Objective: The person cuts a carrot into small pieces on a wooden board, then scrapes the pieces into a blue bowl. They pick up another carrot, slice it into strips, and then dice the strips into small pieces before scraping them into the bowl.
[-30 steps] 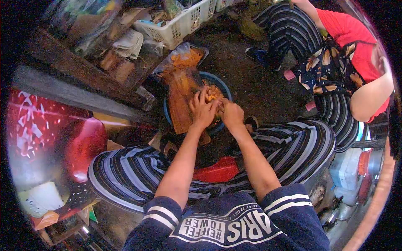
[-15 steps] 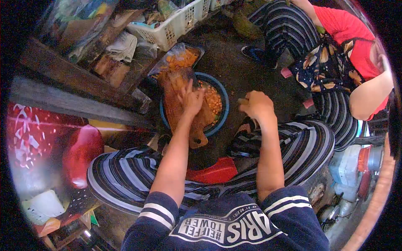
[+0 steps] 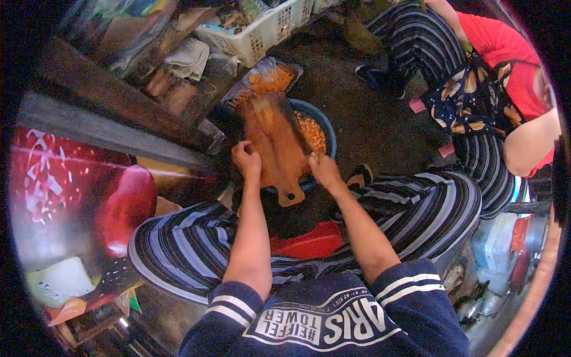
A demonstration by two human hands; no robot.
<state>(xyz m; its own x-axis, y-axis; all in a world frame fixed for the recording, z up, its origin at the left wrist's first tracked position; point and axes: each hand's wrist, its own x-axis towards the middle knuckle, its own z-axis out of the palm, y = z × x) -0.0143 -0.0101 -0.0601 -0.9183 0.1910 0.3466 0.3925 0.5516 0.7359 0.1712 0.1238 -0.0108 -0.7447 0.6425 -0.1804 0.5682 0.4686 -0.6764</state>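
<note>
A wooden cutting board point(image 3: 276, 140), stained orange, lies across a blue basin point(image 3: 333, 137). Small orange pieces point(image 3: 312, 135) show in the basin to the board's right; the board hides the others. By the board's left edge is my left hand point(image 3: 247, 160), its fingers curled closed. My right hand point(image 3: 325, 171) is closed at the right edge, fingertips against or just beside the wood. What either hand holds, if anything, I cannot make out. Beyond the board's far end, a tray point(image 3: 298, 72) contains orange food point(image 3: 270, 80), partly under clear plastic.
A white plastic crate point(image 3: 262, 38) stands at the back. Wooden beams point(image 3: 131, 101) run along the left, with a folded cloth point(image 3: 187, 58) behind them. At the right sits another person in a red top point(image 3: 496, 38). A red stool edge point(image 3: 309, 241) shows between my legs.
My left hand has moved off the board's surface to its left edge. My right hand has come left and down to the right edge. The view has shifted slightly.
</note>
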